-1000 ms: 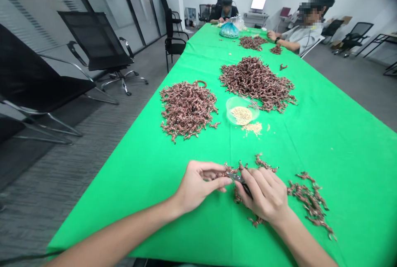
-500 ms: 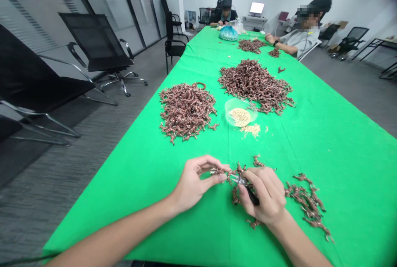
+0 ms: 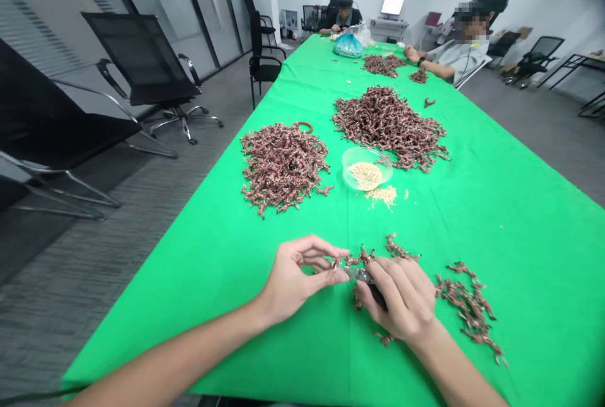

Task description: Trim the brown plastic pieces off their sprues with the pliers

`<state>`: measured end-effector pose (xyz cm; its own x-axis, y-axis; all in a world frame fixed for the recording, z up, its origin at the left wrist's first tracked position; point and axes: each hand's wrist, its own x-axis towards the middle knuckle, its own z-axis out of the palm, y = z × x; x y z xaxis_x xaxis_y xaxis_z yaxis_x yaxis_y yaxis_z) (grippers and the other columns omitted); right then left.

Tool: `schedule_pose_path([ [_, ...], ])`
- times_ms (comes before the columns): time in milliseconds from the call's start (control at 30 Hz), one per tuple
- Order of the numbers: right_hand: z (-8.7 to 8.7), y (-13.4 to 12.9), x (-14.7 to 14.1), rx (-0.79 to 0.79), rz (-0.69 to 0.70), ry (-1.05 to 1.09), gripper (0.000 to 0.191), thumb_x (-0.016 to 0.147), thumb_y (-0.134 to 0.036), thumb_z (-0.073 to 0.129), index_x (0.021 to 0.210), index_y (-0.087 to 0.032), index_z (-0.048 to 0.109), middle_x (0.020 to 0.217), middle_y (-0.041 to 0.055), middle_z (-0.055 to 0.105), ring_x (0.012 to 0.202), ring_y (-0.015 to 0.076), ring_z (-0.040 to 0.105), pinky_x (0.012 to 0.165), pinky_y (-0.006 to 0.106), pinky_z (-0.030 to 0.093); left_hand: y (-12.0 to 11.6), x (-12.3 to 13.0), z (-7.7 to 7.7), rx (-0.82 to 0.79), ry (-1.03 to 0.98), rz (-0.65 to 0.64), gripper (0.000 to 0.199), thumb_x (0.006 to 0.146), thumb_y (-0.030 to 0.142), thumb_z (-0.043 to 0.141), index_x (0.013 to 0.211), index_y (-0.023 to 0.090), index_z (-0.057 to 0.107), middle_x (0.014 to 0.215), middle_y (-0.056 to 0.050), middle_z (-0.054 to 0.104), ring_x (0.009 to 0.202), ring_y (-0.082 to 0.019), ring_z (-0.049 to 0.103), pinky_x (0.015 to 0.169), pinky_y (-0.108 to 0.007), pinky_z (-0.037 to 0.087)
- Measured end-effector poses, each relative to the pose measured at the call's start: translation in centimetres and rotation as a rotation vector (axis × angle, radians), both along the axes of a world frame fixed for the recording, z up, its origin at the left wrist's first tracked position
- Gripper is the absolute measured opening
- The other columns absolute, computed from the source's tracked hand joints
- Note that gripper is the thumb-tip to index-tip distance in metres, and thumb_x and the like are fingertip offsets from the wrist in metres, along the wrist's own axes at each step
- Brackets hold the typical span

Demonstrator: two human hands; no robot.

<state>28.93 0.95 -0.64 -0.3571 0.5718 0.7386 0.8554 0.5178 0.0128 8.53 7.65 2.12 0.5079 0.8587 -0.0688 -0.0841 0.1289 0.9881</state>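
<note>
My left hand is closed in a pinch around a small brown animal figurine, mostly covered by the fingers. In my right hand is a pair of small pliers with dark handles and a metal head. The jaws point left and reach the fingertips of my left hand; whether they grip the figurine is too small to tell. Around my right hand lie several similar figurines, one standing just above the pliers. A loose group of figurines lies to the right.
Beyond my hands are a left heap of brown figurines and a larger right heap. A clear bowl holds pale grains, some spilled beside it. Two people sit farther along the green-covered table, near a blue bag.
The pliers' head has turned slightly and now sits closer to my left fingertips. The figurine in my left hand has shifted within the pinch. The view has tilted a little.
</note>
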Motion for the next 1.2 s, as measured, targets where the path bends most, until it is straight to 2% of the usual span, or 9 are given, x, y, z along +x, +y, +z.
schedule_pose_path([
  [400, 0.4, 0.1, 0.0, 0.086, -0.071, -0.119, 0.030, 0.086, -0.025, 0.070, 0.108, -0.009, 0.060, 0.089, 0.0122, 0.068, 0.074, 0.0207, 0.061, 0.062, 0.033, 0.043, 0.0, 0.0, 0.0, -0.059, 0.039, -0.007, 0.041, 0.059, 0.025, 0.089, 0.089, 0.010, 0.066, 0.090, -0.011, 0.073, 0.063, -0.013, 0.063, 0.060, -0.022, 0.051],
  [633, 0.9, 0.1, -0.2, 0.112, -0.069, -0.134, 0.030, 0.084, -0.023, 0.072, 0.107, -0.007, 0.061, 0.087, 0.0125, 0.068, 0.071, 0.0203, 0.060, 0.061, 0.032, 0.041, -0.1, 0.2, -0.2, -0.108, 0.030, 0.000, 0.045, 0.055, 0.026, 0.091, 0.086, 0.009, 0.063, 0.064, -0.003, 0.066, 0.054, -0.009, 0.056, 0.053, -0.018, 0.045],
  [1200, 0.7, 0.0, 0.0, 0.109, -0.053, -0.152, 0.031, 0.084, -0.026, 0.073, 0.107, -0.008, 0.062, 0.088, 0.0113, 0.069, 0.069, 0.0190, 0.061, 0.061, 0.032, 0.043, -0.2, 0.1, -0.4, -0.150, 0.059, -0.009, 0.049, 0.054, 0.032, 0.092, 0.086, 0.010, 0.062, 0.053, 0.000, 0.061, 0.045, -0.010, 0.054, 0.046, -0.020, 0.040],
])
